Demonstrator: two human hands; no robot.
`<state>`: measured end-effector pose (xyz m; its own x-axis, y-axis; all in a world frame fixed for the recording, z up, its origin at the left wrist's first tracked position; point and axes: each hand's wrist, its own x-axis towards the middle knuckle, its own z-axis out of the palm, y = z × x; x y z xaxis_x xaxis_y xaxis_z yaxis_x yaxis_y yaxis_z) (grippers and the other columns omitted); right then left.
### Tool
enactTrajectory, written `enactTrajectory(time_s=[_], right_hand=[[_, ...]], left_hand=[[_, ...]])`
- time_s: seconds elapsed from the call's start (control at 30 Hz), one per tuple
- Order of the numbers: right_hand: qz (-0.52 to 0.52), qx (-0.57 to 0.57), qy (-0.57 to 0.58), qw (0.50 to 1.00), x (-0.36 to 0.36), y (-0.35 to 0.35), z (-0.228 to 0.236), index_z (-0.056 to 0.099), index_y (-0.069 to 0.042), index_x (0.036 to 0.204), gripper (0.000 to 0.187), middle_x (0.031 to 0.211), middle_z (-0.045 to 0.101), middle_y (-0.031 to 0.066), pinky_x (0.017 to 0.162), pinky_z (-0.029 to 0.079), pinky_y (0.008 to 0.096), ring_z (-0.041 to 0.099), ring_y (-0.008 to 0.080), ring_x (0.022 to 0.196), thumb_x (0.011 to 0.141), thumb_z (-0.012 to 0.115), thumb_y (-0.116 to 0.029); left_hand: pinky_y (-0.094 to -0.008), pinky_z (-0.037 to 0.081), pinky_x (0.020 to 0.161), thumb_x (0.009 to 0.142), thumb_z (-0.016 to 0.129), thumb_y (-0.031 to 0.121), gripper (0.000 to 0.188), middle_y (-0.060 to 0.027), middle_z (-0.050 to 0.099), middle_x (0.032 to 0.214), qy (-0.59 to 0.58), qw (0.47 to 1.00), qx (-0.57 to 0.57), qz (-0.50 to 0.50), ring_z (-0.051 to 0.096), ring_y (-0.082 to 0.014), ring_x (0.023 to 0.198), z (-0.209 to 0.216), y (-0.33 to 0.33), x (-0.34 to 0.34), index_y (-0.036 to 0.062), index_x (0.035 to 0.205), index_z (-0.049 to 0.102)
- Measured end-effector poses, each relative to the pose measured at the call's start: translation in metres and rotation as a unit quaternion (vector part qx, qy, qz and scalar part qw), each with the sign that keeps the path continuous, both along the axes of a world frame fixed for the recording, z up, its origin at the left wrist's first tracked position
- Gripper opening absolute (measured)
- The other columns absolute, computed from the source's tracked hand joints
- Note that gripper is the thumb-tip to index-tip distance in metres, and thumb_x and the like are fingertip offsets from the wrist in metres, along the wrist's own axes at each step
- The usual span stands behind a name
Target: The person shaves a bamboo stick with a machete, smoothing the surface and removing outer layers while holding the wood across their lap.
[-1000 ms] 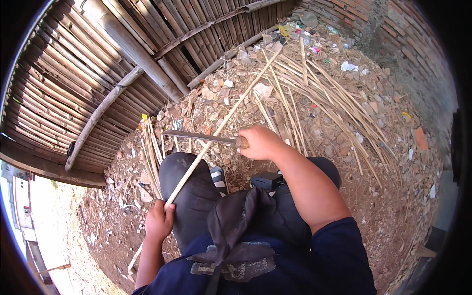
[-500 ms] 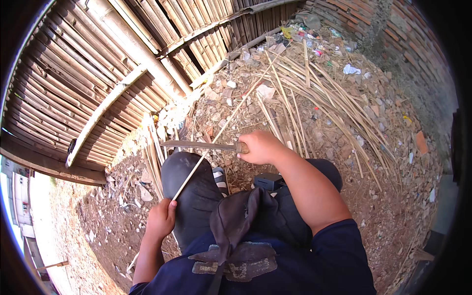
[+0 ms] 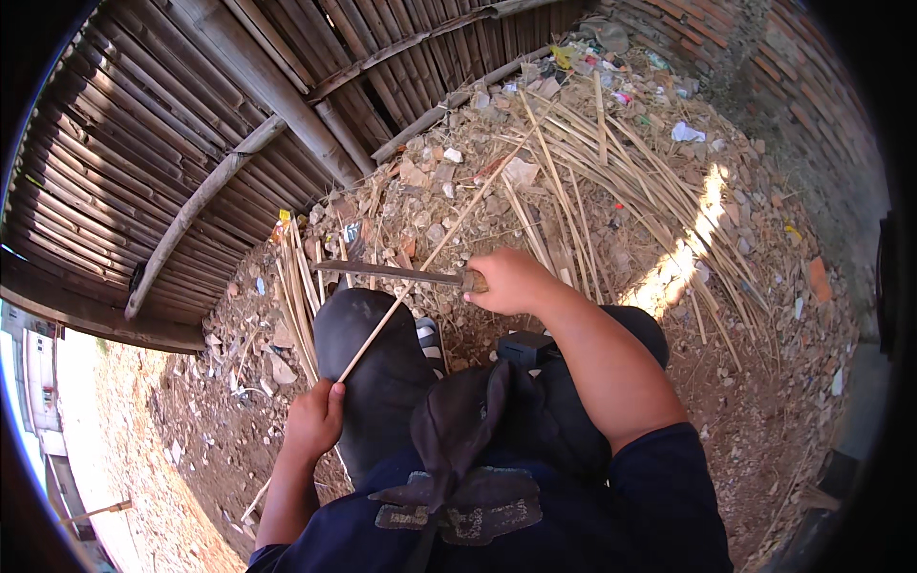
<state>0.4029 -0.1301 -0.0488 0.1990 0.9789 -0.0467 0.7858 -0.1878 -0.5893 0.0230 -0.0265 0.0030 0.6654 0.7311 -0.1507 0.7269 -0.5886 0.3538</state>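
Note:
My left hand (image 3: 315,418), beside my left knee, is closed around the near end of a long, thin bamboo strip (image 3: 375,333). The strip slants away up and to the right, its far end reaching the other strips on the ground. In my right hand (image 3: 509,281) is the wooden handle of a long knife (image 3: 368,270). Its dark blade points left and crosses the strip just beyond my knees. They meet or overlap there; whether the edge bites into the strip I cannot tell.
Many loose bamboo strips (image 3: 659,205) lie at the far right, and a bundle of strips (image 3: 294,286) lies by my left knee. A dark box (image 3: 523,350) sits between my legs. A bamboo wall (image 3: 229,181) stands left, a brick wall (image 3: 793,86) right. Rubble and litter cover the ground.
Sunlight has shifted: the bamboo wall is darker and a bright patch now falls across the strips at right. Both hands keep their grips; the knife blade tilts slightly, its tip a little higher.

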Motion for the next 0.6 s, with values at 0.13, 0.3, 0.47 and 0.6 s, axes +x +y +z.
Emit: enactTrajectory(time_s=[0.13, 0.3, 0.47, 0.6], right_hand=[[-0.019, 0.005, 0.036, 0.999, 0.009, 0.002, -0.008, 0.071, -0.005, 0.107, 0.04, 0.092, 0.07, 0.0239, 0.08, 0.054, 0.0516, 0.068, 0.0438, 0.092, 0.082, 0.079, -0.035], [-0.082, -0.029, 0.038, 0.996, 0.01, 0.008, -0.002, 0.072, -0.007, 0.107, 0.035, 0.097, 0.072, 0.0204, 0.084, 0.055, 0.0506, 0.069, 0.0416, 0.095, 0.081, 0.076, -0.03], [-0.037, -0.091, -0.014, 0.995, -0.023, 0.007, 0.023, 0.072, -0.01, 0.098, 0.022, 0.094, 0.072, 0.0195, 0.083, 0.055, 0.051, 0.069, 0.0397, 0.095, 0.081, 0.071, -0.024], [-0.136, -0.079, 0.102, 0.982, 0.025, 0.008, -0.012, 0.072, -0.008, 0.112, 0.036, 0.1, 0.072, 0.0202, 0.088, 0.056, 0.0472, 0.069, 0.0402, 0.098, 0.082, 0.073, -0.028]], left_hand=[[-0.06, 0.046, 0.066, 0.107, 0.049, 0.033, 0.037, -0.0286, 0.064, 0.075, 0.007, 1.0, 0.006, -0.01, 0.063, -0.0519, 0.075, 0.0, 0.002, 0.001, 0.0021, 0.088, 0.055], [-0.0603, 0.049, 0.069, 0.107, 0.049, 0.033, 0.036, -0.0282, 0.065, 0.076, 0.017, 0.999, 0.026, -0.006, 0.064, -0.0516, 0.077, -0.004, 0.001, 0.002, 0.0022, 0.089, 0.056], [-0.0607, 0.049, 0.07, 0.107, 0.05, 0.033, 0.035, -0.0278, 0.066, 0.077, 0.037, 0.999, 0.015, 0.006, 0.065, -0.0513, 0.077, -0.004, 0.002, 0.001, 0.0025, 0.089, 0.056], [-0.0609, 0.049, 0.069, 0.106, 0.05, 0.034, 0.036, -0.0263, 0.066, 0.075, 0.029, 0.999, 0.013, -0.005, 0.064, -0.0515, 0.075, -0.005, 0.007, 0.003, 0.0032, 0.088, 0.057]])
